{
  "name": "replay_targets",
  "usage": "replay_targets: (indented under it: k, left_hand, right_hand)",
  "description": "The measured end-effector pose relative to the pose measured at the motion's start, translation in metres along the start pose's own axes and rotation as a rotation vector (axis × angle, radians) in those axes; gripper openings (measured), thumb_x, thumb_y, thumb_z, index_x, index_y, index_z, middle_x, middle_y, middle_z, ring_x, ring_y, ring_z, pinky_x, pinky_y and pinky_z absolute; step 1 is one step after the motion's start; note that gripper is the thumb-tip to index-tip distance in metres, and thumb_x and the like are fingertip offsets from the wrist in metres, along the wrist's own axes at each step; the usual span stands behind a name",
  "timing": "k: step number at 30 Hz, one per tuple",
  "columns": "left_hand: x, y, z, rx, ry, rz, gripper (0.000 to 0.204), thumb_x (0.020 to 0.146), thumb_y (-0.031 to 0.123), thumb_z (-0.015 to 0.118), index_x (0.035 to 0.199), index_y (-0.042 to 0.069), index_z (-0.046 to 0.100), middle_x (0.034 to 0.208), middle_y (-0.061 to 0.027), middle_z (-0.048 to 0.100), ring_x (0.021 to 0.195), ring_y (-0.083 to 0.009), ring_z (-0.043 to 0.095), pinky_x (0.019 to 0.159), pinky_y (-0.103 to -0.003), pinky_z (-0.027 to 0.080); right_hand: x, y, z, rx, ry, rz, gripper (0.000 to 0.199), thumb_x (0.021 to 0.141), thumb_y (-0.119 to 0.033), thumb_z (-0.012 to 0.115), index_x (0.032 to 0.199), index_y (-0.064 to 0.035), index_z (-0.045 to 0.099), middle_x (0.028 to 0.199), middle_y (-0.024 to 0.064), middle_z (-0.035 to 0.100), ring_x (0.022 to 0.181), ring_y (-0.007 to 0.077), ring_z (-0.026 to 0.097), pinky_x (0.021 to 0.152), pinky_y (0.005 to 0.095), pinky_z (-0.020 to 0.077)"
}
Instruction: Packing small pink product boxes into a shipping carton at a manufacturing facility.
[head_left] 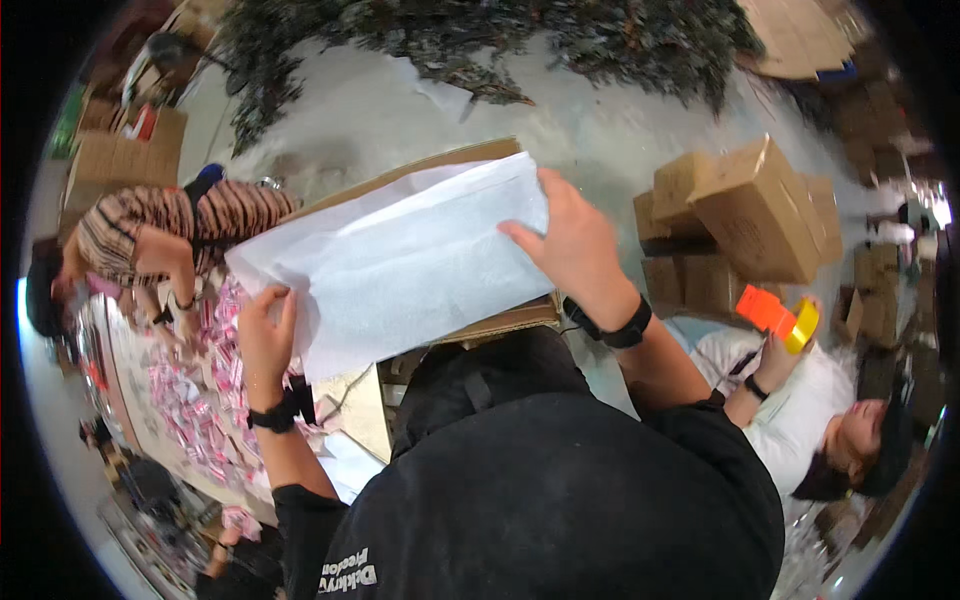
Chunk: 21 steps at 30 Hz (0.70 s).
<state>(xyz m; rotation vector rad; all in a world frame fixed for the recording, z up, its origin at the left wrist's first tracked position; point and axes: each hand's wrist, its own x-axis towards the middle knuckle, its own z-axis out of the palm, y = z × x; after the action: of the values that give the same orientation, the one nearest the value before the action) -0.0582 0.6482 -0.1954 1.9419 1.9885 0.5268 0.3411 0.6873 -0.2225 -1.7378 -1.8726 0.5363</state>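
Observation:
A thin white sheet of packing paper [400,260] is stretched between my hands over an open cardboard box [500,322]. The lower left edge of the sheet is pinched in my left hand [266,335]. At its right edge, my right hand [585,240] grips it, thumb on top and the other fingers behind. The sheet hides most of the box, so its contents cannot be seen. A far flap of the box and its near rim show past the paper.
To the left, a table [130,350] bears many small pink-and-white packets [195,400], and a person in striped clothing [150,235] bends over it. Stacked cartons [755,215] stand at right, near a person holding an orange-and-yellow tape dispenser [780,316]. Dark foliage [640,50] lies beyond.

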Motion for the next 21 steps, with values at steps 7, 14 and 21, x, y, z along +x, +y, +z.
replay_targets:
  k: [7, 14, 21]
  left_hand:
    - [0.007, -0.011, 0.018, -0.016, -0.134, 0.158, 0.013, 0.082, 0.010, 0.063, 0.079, -0.002, 0.059, 0.073, -0.0156, 0.059, 0.079, -0.0340, 0.056, 0.073, -0.041, 0.044]
    - [-0.002, -0.045, 0.030, -0.175, 0.009, 0.267, 0.009, 0.077, 0.008, 0.061, 0.079, 0.000, 0.057, 0.081, -0.0182, 0.057, 0.085, -0.0389, 0.053, 0.079, -0.045, 0.044]
    - [0.002, -0.048, 0.046, -0.029, 0.031, 0.385, 0.011, 0.080, 0.011, 0.066, 0.087, 0.003, 0.066, 0.098, -0.0212, 0.064, 0.112, -0.0449, 0.051, 0.096, -0.051, 0.041]
  right_hand:
    - [-0.037, -0.038, 0.002, -0.167, -0.052, 0.016, 0.096, 0.076, -0.026, 0.081, 0.149, 0.0036, 0.027, 0.138, 0.0287, 0.039, 0.125, 0.0445, 0.043, 0.104, 0.0498, 0.0384]
    - [-0.080, -0.070, 0.003, -0.195, 0.121, 0.001, 0.094, 0.079, -0.034, 0.080, 0.150, 0.0031, 0.029, 0.150, 0.0321, 0.026, 0.135, 0.0458, 0.034, 0.108, 0.0529, 0.0321]
    - [-0.073, -0.080, 0.046, -0.289, -0.090, -0.196, 0.068, 0.087, -0.048, 0.069, 0.133, 0.0006, 0.054, 0.142, 0.0237, 0.048, 0.134, 0.0432, 0.040, 0.110, 0.0529, 0.0309]
